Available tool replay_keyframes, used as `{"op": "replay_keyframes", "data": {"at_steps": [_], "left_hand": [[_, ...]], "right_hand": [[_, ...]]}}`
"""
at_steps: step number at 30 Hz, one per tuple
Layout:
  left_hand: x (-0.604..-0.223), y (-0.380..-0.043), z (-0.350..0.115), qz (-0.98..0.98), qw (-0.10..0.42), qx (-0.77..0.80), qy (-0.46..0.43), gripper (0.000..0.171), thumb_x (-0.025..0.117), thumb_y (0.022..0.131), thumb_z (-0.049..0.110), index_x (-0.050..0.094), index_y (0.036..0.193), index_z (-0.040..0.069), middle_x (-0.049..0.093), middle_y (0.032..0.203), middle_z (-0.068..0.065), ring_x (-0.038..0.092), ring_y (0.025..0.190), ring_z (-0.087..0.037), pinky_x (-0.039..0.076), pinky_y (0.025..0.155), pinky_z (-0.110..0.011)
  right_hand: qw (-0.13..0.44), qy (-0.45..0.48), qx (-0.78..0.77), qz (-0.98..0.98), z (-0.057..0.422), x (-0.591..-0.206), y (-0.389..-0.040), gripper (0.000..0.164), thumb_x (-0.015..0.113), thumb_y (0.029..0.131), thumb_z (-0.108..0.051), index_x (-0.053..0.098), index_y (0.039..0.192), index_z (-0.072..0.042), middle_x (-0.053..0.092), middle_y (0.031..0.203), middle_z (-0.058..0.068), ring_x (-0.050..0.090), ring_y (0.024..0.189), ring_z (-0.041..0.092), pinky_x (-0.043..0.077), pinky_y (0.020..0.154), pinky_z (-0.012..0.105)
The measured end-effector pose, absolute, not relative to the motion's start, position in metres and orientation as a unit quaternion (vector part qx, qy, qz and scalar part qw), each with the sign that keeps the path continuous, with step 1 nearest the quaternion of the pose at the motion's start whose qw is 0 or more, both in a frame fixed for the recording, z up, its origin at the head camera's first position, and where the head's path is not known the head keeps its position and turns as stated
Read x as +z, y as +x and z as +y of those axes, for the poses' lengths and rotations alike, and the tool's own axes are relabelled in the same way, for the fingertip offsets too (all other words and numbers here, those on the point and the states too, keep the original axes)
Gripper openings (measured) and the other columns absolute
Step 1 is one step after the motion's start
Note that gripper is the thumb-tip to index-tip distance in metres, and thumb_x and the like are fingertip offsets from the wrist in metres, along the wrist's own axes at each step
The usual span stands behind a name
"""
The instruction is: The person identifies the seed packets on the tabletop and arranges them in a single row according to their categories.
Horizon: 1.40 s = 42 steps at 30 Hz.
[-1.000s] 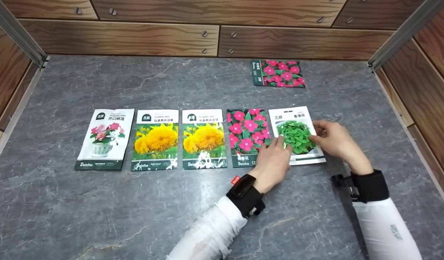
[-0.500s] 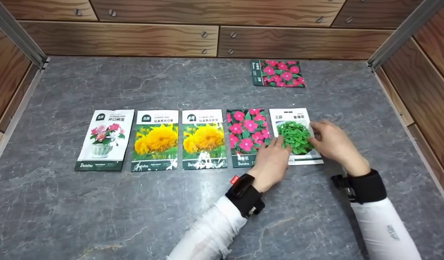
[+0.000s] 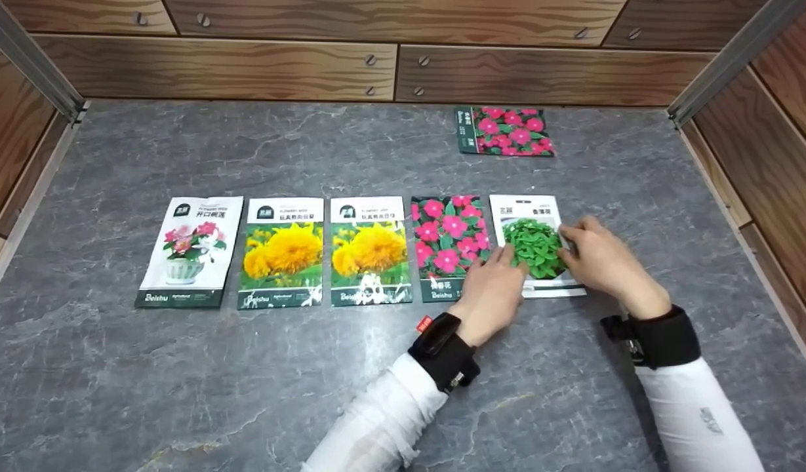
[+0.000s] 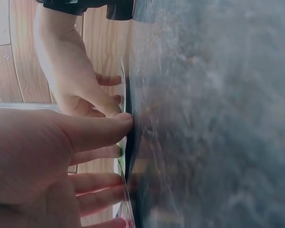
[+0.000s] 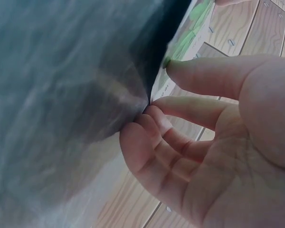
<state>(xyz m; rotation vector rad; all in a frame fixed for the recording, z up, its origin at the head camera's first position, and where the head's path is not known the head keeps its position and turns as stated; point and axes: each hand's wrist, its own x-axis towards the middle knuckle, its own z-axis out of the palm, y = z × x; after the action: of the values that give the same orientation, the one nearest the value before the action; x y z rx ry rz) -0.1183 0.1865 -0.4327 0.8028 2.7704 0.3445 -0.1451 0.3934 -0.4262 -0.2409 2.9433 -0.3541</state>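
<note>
A mint-green seed packet (image 3: 537,246), white-bordered with a picture of leafy green plants, lies at the right end of a row. My right hand (image 3: 603,259) is at its right edge, thumb and index finger touching it. In the right wrist view, the thumb (image 5: 204,76) rests on the packet's face and the other fingertips are at the edge and tabletop. My left hand (image 3: 491,295) lies across the packet's lower left corner and the neighbouring pink-flower seed packet (image 3: 447,242), pressing with extended fingers. The left hand hides both packets' adjoining lower corners.
Two yellow-flower seed packets (image 3: 288,259) and a white potted-flower packet (image 3: 193,252) continue the row leftward. Another pink-flower packet (image 3: 507,131) lies sideways near the back wall. Wood-patterned panels (image 3: 245,69) border the grey marbled tabletop (image 3: 245,380).
The green-leaf packet has shifted slightly left and straightened beside the pink-flower packet. My right hand has moved a little left with it; my left hand has stayed nearly still.
</note>
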Motion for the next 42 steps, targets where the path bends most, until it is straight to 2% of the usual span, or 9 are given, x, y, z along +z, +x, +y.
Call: {"op": "replay_keyframes", "data": {"at_steps": [5, 12, 17, 22, 27, 34, 42], "left_hand": [[-0.431, -0.122, 0.185, 0.945, 0.127, 0.131, 0.273, 0.054, 0.071, 0.1, 0.036, 0.057, 0.151, 0.028, 0.039, 0.171, -0.004, 0.042, 0.158, -0.02, 0.041, 0.128, -0.042], [-0.423, -0.126, 0.18, 0.938, 0.131, 0.171, 0.273, 0.051, 0.069, 0.101, 0.037, 0.058, 0.15, 0.025, 0.039, 0.171, -0.005, 0.042, 0.158, -0.022, 0.04, 0.129, -0.043], [-0.417, -0.131, 0.17, 0.93, 0.084, 0.234, 0.269, 0.053, 0.067, 0.103, 0.035, 0.055, 0.152, 0.019, 0.046, 0.167, -0.009, 0.047, 0.154, -0.024, 0.044, 0.126, -0.041], [-0.416, -0.131, 0.154, 0.914, 0.027, 0.306, 0.265, 0.049, 0.063, 0.106, 0.03, 0.056, 0.152, 0.013, 0.05, 0.163, -0.014, 0.051, 0.151, -0.029, 0.045, 0.125, -0.044], [-0.417, -0.133, 0.142, 0.903, 0.004, 0.332, 0.272, 0.045, 0.055, 0.111, 0.026, 0.054, 0.153, 0.013, 0.048, 0.164, -0.016, 0.046, 0.154, -0.032, 0.041, 0.129, -0.042], [-0.415, -0.149, 0.12, 0.903, -0.003, 0.345, 0.255, 0.045, 0.057, 0.109, 0.025, 0.055, 0.152, 0.011, 0.047, 0.164, -0.018, 0.049, 0.152, -0.033, 0.04, 0.128, -0.048], [-0.407, -0.17, 0.088, 0.906, -0.004, 0.353, 0.233, 0.05, 0.061, 0.108, 0.028, 0.053, 0.153, 0.009, 0.045, 0.164, -0.022, 0.048, 0.152, -0.038, 0.039, 0.129, -0.051]], "right_hand": [[0.083, -0.077, -0.127, 0.985, 0.393, -0.423, -0.147, 0.052, 0.059, 0.103, -0.012, 0.05, 0.146, 0.016, 0.055, 0.125, 0.035, 0.063, 0.101, 0.047, 0.053, 0.092, 0.065], [0.076, -0.07, -0.144, 0.984, 0.395, -0.417, -0.148, 0.049, 0.056, 0.105, -0.012, 0.051, 0.146, 0.015, 0.055, 0.129, 0.037, 0.063, 0.107, 0.051, 0.051, 0.096, 0.067], [0.054, -0.059, -0.164, 0.983, 0.394, -0.41, -0.15, 0.048, 0.053, 0.106, -0.013, 0.052, 0.146, 0.013, 0.056, 0.127, 0.034, 0.062, 0.104, 0.046, 0.051, 0.09, 0.062], [0.043, -0.062, -0.184, 0.98, 0.389, -0.409, -0.155, 0.049, 0.054, 0.108, -0.016, 0.051, 0.149, 0.01, 0.055, 0.135, 0.034, 0.059, 0.119, 0.051, 0.047, 0.103, 0.068], [0.062, -0.068, -0.181, 0.979, 0.39, -0.411, -0.162, 0.054, 0.054, 0.109, -0.019, 0.045, 0.154, 0.009, 0.047, 0.149, 0.036, 0.049, 0.136, 0.055, 0.041, 0.113, 0.07], [0.078, -0.08, -0.148, 0.983, 0.401, -0.403, -0.189, 0.058, 0.057, 0.106, -0.022, 0.044, 0.154, 0.008, 0.037, 0.158, 0.039, 0.037, 0.144, 0.061, 0.03, 0.121, 0.076], [0.107, -0.085, -0.114, 0.984, 0.406, -0.402, -0.228, 0.066, 0.056, 0.106, -0.028, 0.037, 0.156, 0.011, 0.03, 0.161, 0.042, 0.033, 0.145, 0.064, 0.027, 0.122, 0.076]]}}
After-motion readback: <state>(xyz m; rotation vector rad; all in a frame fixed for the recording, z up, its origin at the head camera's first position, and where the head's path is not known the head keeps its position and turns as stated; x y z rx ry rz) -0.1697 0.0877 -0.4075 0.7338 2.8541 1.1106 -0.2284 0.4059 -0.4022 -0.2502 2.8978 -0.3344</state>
